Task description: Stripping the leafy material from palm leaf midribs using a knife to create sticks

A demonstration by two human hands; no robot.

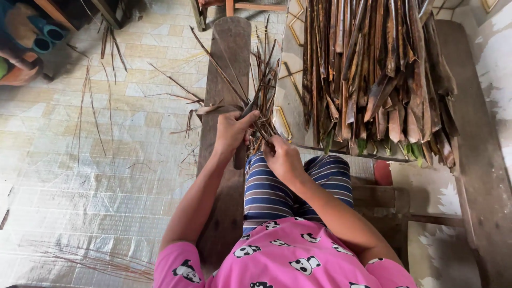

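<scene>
Head view, looking down at lap. L hand [230,130] sits near frame centre, fingers curled tight round a dark-handled knife [241,146]; handle end pokes out below the fist toward 6 o'clock, blade end runs up toward 12 and gets lost in the sticks, so can't tell its exact edge. R hand [282,157] is just at 4 o'clock of the L one, nearly touching it, fingers pinched narrow on the lower ends of a bunch of thin dark leaf ribs [261,80]. Bunch fans out toward 12 o'clock from the hands, over a worn wooden plank [229,48] that runs top to bottom under the L forearm. At 2 o'clock, well apart from the hands, a big stack of dried brown leaf strips [373,74] lies on a bench [474,160], w/ some green tips at its near end. Loose ribs [96,96] scattered on the tiled floor [80,186] at 9–10 o'clock; more lie at 7. Striped shorts [277,192] and pink top [288,256] at 6 o'clock.
</scene>
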